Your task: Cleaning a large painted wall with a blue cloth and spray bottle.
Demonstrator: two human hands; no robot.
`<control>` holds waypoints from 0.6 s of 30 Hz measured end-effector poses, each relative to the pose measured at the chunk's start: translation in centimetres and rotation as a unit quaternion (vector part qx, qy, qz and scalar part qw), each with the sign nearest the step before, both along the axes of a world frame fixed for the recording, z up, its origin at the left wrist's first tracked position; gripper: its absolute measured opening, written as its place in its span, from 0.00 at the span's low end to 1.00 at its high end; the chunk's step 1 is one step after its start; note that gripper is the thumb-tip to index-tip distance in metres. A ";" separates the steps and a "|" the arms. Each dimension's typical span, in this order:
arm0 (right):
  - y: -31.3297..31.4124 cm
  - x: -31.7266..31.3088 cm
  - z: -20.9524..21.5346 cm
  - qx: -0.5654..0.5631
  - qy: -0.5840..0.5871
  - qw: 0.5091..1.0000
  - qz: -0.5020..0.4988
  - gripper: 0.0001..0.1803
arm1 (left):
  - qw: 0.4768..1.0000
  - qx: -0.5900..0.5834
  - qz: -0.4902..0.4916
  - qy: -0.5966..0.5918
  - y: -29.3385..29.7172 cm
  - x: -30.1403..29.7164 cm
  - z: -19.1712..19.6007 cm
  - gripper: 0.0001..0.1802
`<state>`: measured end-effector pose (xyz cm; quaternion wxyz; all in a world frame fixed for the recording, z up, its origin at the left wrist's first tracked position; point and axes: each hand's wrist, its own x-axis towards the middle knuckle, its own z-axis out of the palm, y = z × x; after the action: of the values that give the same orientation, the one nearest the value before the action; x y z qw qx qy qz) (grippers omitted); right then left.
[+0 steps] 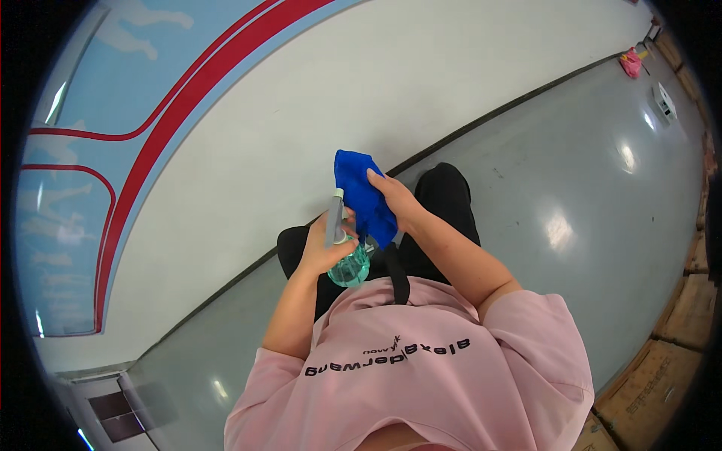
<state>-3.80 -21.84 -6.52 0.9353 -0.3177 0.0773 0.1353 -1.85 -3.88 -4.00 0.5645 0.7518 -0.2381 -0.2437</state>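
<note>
The wall (316, 98) fills the upper left, white with a pale blue band and red stripes curving along it; the grey floor (587, 195) shines to the right, a dark strip marking where the two meet; brown cardboard boxes (662, 376) line the right rim, and a small pink thing (630, 63) lies far off on the floor near the top right corner.

The person's pink shirt (421, 376) takes up the lower middle, with dark trousers (444, 203) showing beyond it; both bare forearms come up from the shirt and meet in front of the chest.

The blue cloth (362, 197) hangs in a long bunch, its long axis running from the upper left near the wall down and right toward the body; the right hand (398, 201) is closed on it, fingers laid over its right side, wrist bent inward.

The spray bottle (344, 248) stands nearly upright, its long axis almost vertical in the view; the grey spray head points up toward the wall, just beside the cloth and seemingly touching it; the round clear lower part holds a pale green liquid; the left hand (325, 248) is wrapped around the neck of the bottle, thumb toward the cloth.
</note>
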 end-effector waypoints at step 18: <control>-9.7 13.4 5.5 -0.347 -0.032 0.767 -0.539 0.25 | 0.997 -0.067 0.020 0.022 6.5 1.2 -12.4 0.36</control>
<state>9.60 -31.57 -1.02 0.6827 -0.5308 0.2478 -0.4367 -0.65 2.65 -16.38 0.6232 0.7115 -0.2264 -0.2328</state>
